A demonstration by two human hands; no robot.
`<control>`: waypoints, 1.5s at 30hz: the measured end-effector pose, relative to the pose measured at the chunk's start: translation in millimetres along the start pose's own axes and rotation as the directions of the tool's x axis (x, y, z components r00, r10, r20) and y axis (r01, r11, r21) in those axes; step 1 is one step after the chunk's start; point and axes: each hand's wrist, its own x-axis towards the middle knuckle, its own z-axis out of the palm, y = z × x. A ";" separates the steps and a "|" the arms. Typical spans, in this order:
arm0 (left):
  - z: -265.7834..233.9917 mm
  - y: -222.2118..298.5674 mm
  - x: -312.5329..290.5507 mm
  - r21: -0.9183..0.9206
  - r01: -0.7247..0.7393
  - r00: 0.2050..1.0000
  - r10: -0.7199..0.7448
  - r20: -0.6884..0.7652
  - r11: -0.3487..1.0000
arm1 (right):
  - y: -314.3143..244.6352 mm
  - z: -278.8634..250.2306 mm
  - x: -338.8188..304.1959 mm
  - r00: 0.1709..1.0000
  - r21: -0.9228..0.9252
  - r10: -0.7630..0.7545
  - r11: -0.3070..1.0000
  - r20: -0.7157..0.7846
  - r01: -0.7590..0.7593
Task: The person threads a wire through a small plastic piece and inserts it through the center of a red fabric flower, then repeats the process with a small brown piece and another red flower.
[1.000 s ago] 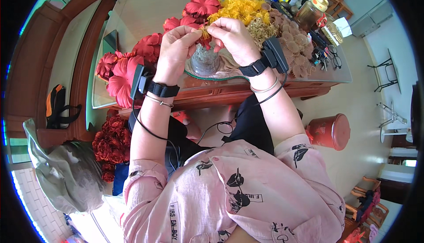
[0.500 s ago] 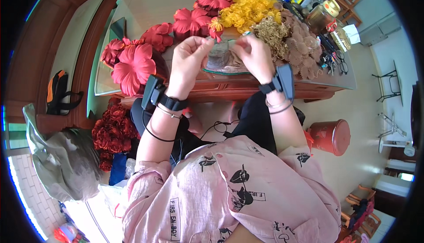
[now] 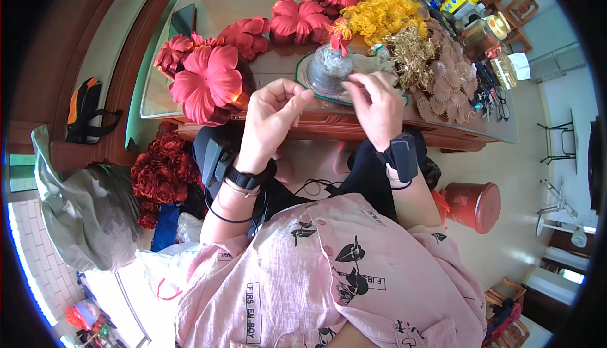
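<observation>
My left hand (image 3: 273, 119) is closed in a pinch, thumb against forefinger, in front of the table edge. Across from it my right hand (image 3: 377, 107) also pinches. Whatever lies between the fingertips is too thin or small to make out. Just beyond and between the hands, a round clear container with a grey, lumpy top (image 3: 331, 63) sits on a pale cloth with a green edge (image 3: 344, 99). A small red flower with a yellow centre (image 3: 340, 34) stands at the container's far side. Large red fabric flowers (image 3: 208, 84) are lined up to the left.
Yellow flower pieces (image 3: 382, 16), a gold tinsel-like heap (image 3: 411, 54) and brown petal discs (image 3: 446, 79) lie on the right. Jars (image 3: 484, 37) and glasses (image 3: 502, 109) stand or lie beyond them. A red bucket (image 3: 471, 205) is on the floor; dark red flowers (image 3: 165, 177) are lower left.
Both hands have come down and back toward my body, still pinching and slightly farther apart. The round container, partly hidden before, now shows more fully. The whole view has shifted a little.
</observation>
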 end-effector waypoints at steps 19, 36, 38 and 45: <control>-37.8 -32.9 -35.5 -0.067 0.097 0.991 -0.103 -0.084 0.993 | -49.4 170.6 112.4 0.953 0.013 -0.076 0.997 0.293 0.075; -39.1 -30.9 -40.1 -0.027 0.076 0.990 -0.079 -0.120 0.997 | -64.1 164.1 133.2 0.959 0.735 0.101 0.623 0.266 -0.269; -38.2 -27.8 -40.9 -0.052 -0.020 0.985 0.011 -0.170 0.998 | -68.3 148.2 125.4 0.971 0.774 0.080 0.590 0.226 -0.229; -33.7 -11.9 -33.8 -0.207 -0.166 0.982 0.143 -0.124 0.964 | -90.2 77.6 74.5 0.975 0.912 0.055 0.345 0.217 -0.222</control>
